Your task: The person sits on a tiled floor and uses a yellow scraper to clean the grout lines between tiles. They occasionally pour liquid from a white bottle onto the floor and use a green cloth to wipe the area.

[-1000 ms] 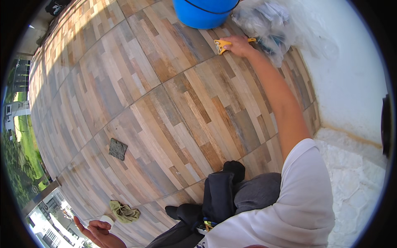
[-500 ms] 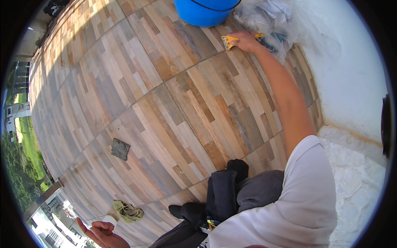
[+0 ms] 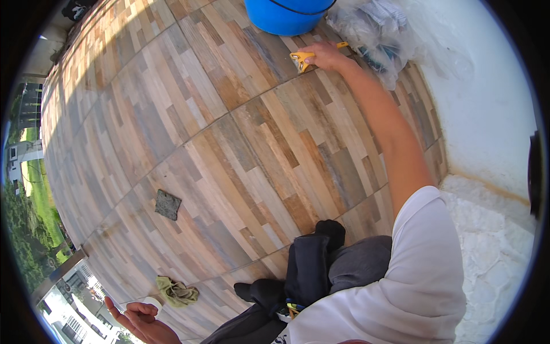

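Observation:
My right hand (image 3: 326, 56) reaches far out over the wood-look tile floor (image 3: 240, 172), closed around the handle of a yellow scraper (image 3: 300, 59). The scraper's wide head points left, close to a dark grout line, and its handle end sticks out behind my fingers. At the lower left, my left hand (image 3: 144, 322) is raised with the index finger stretched and the others partly bent; nothing shows in it. Behind its fingers is a round white object (image 3: 153, 304), partly hidden. Beside that lies a crumpled olive cloth (image 3: 177, 291).
A blue bucket (image 3: 281, 17) with a black handle stands beyond my right hand. Clear plastic bags (image 3: 378, 34) lie against the white wall (image 3: 481, 103). A dark grey square pad (image 3: 168, 204) rests on the floor at left. My bent legs (image 3: 309, 269) are below.
My right hand has drawn the scraper a short way left across the floor, away from the plastic bags. My left hand stays nearly in place.

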{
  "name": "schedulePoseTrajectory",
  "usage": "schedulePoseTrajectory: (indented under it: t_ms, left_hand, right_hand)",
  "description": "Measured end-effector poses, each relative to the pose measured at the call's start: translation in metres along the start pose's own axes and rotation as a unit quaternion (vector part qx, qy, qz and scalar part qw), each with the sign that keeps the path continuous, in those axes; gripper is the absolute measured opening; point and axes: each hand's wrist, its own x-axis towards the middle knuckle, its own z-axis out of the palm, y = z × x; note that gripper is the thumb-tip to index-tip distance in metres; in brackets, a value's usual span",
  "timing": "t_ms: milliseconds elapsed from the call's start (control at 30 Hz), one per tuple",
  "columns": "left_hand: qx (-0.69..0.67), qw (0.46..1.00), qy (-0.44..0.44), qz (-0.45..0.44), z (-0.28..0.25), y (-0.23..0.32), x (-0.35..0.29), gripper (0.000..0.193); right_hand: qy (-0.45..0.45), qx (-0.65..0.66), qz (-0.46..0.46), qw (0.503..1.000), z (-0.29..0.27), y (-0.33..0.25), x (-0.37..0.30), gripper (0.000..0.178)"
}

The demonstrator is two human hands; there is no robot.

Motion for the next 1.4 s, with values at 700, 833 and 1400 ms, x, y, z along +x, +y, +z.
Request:
schedulePoseTrajectory:
  t_ms: [700, 833, 1400]
  left_hand:
    - [-0.024, 1.000, -0.010, 0.007, 0.002, 0.003, 0.003, 0.048]
    - [-0.031, 0.999, -0.006, -0.006, -0.004, 0.004, 0.006, 0.049]
    - [-0.019, 1.000, -0.014, 0.007, 0.002, 0.009, 0.005, 0.051]
  right_hand:
    - [0.015, -0.020, 0.031, 0.999, -0.002, 0.020, -0.012, 0.035]
    - [0.039, -0.021, 0.099, 0.994, -0.015, 0.065, -0.022, 0.035]
    - [0.084, -0.067, 0.089, 0.990, -0.005, 0.079, -0.023, 0.036]
